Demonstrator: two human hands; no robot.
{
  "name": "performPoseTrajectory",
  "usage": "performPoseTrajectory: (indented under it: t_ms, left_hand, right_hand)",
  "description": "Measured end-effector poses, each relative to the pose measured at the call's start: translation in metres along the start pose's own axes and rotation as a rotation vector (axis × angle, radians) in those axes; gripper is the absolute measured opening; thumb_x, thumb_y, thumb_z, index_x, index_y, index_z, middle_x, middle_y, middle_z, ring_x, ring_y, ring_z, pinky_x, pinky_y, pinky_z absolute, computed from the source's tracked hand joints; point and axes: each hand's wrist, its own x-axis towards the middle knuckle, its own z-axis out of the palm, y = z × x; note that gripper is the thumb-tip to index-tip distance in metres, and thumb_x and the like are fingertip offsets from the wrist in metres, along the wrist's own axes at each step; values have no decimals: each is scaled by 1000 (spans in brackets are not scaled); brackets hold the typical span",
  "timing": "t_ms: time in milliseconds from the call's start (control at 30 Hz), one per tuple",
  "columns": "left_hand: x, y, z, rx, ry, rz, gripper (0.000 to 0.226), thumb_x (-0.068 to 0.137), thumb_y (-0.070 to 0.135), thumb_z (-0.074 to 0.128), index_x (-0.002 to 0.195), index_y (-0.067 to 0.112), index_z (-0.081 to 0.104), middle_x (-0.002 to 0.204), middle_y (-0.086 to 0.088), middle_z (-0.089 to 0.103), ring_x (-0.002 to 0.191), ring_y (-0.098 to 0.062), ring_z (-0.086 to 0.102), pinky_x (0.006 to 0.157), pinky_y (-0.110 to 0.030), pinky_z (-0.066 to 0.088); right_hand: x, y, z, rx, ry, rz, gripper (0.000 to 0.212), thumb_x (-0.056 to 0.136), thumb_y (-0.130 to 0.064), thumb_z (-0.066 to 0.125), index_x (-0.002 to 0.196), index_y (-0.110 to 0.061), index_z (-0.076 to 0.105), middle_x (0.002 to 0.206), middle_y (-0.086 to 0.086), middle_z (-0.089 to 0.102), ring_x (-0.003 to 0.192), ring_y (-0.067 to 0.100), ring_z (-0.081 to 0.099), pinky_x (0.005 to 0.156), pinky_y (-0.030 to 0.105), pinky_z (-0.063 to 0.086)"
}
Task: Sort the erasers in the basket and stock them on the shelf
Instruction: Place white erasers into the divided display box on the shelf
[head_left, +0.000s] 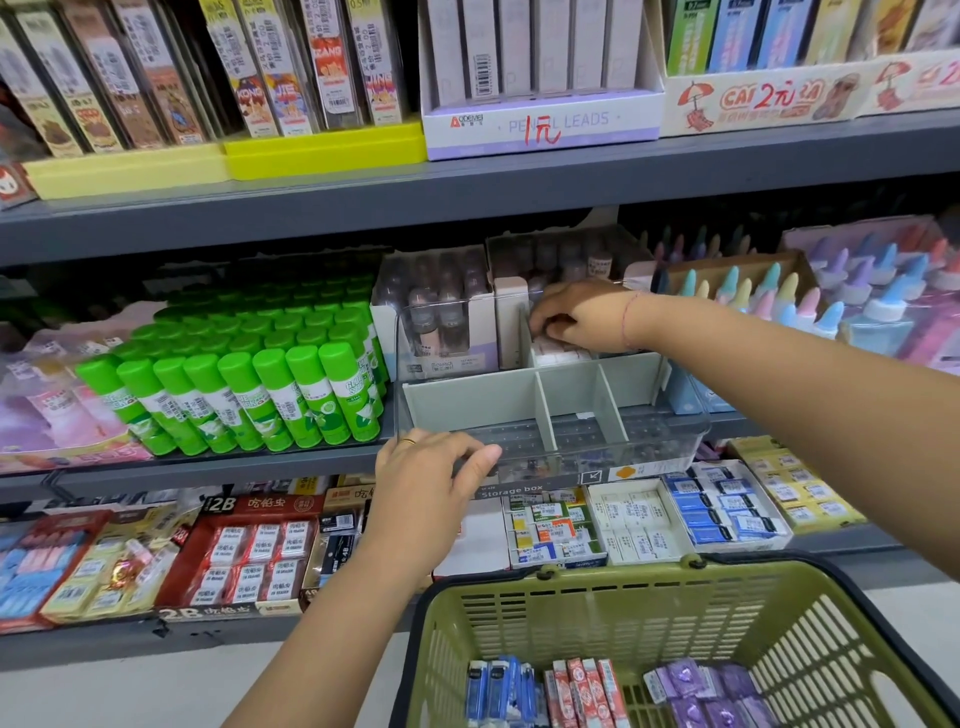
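A clear storage box (670, 441) with grey dividers sits on the middle shelf. My right hand (582, 317) reaches into its back compartment, fingers curled down onto a stack of pale pink-white erasers (558, 354). My left hand (431, 467) grips the box's front left rim. Below, a green basket (571, 608) holds blue erasers (501, 691), red-and-white erasers (584, 691) and purple erasers (701, 693).
Green glue sticks (249, 384) stand left of the box, pastel-tipped bottles (779, 296) to its right. The lower shelf carries trays of erasers (639, 525) and 2B eraser packs (254, 551). Pencil lead boxes (540, 78) fill the top shelf.
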Motion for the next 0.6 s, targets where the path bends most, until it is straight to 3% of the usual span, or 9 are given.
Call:
performPoseTrajectory:
  t_ms: [167,433,600]
  left_hand:
    - [0,0,0,11,7,0,33,94,48,43,99,29,69,83,16,54,91,-8,38,96,-32,28]
    - [1,0,0,15,-1,0,34,94,49,41,99,29,69,83,15,58,91,-8,39,97,-34,30]
    - [0,-1,0,10,5,7,34,94,48,41,97,29,69,82,16,58,90,-7,38,96,-34,30]
  right_hand:
    - [-2,5,4,84,15,32,31,94,-11,48,115,-25,66,126,-8,57,115,15,51,92,14,30]
    - [2,1,1,-81,-63,69,31,96,-23,42,117,-32,63,122,-7,62,109,20,55,95,27,42]
    - [10,1,-6,-269,-98,32,34,95,-18,39,118,-26,62,121,1,56,114,28,50,85,30,31]
